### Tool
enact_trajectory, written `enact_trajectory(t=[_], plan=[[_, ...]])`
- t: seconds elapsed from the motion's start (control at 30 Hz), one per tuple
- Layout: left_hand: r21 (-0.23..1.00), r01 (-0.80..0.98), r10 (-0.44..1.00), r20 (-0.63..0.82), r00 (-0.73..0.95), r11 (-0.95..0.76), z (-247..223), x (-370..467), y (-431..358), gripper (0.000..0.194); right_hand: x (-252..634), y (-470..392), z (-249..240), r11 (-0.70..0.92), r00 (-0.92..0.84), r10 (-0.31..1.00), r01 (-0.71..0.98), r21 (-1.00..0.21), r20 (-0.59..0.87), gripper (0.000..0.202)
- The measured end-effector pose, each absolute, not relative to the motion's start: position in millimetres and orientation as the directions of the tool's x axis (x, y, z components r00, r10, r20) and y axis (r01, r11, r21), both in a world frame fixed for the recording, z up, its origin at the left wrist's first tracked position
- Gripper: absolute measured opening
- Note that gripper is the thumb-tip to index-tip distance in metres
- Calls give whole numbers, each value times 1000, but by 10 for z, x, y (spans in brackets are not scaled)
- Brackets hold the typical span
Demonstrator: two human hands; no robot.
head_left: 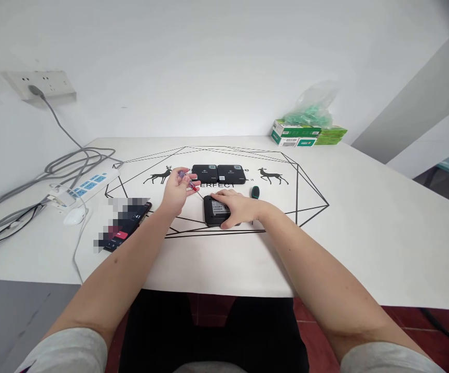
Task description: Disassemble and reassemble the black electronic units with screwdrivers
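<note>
My left hand point(178, 191) is closed on a screwdriver point(187, 180) with a clear and red handle. Its thin shaft slants down to the left edge of a black box point(211, 213) that has a white label on top. Over the right part of that box lies my right hand point(238, 207), its fingers wrapped round it against the table. Just behind are two flat black boxes side by side, the left one point(204, 173) and the right one point(231, 174). A small dark green-rimmed object point(254, 192) stands right of my right hand.
A phone point(129, 228), partly pixelated, lies beside my left forearm. Further left are a power strip point(92, 186), tangled grey cables point(69, 160), a white charger and glasses point(10, 228). Green and white boxes point(298, 133) with a plastic bag point(312, 111) stand at the back right.
</note>
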State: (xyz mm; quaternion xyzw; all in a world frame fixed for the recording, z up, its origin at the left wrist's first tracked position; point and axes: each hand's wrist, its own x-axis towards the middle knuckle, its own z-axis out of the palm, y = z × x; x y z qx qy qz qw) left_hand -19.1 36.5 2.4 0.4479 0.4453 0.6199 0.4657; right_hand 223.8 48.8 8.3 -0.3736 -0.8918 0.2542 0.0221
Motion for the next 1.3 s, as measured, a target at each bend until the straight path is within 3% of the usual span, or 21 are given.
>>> enact_trajectory(t=[0.2,0.33,0.47,0.6,0.67,1.0,1.1,1.3], plan=[[959,-144,963,222,-150,-243,-3,-91,279,41,2190,441,101,588,-711,691,660,-468,-135,118],[954,-46,943,283,-174,-295,-55,-59,287,35,2141,408,102,573,-702,703,654,-493,-115,115],[971,-86,941,193,-278,-224,-90,-75,365,41,2131,409,95,562,-701,702,655,-506,-127,118],[959,-282,931,-94,-352,-10,-153,-77,436,42,2138,423,76,572,-703,698,661,-486,-134,121],[941,-336,923,-171,-346,48,-185,-81,468,42,2145,435,63,576,-706,697,656,-488,-127,121],[919,-390,920,-200,-336,58,-264,-205,626,70,2172,470,29,572,-712,693,638,-515,-113,119],[926,-378,902,-157,-402,-7,-285,-225,647,66,2173,471,21,574,-713,694,633,-520,-102,118],[936,-351,939,-124,-322,3,-296,-212,644,55,2170,454,46,568,-708,695,646,-510,-123,119]])
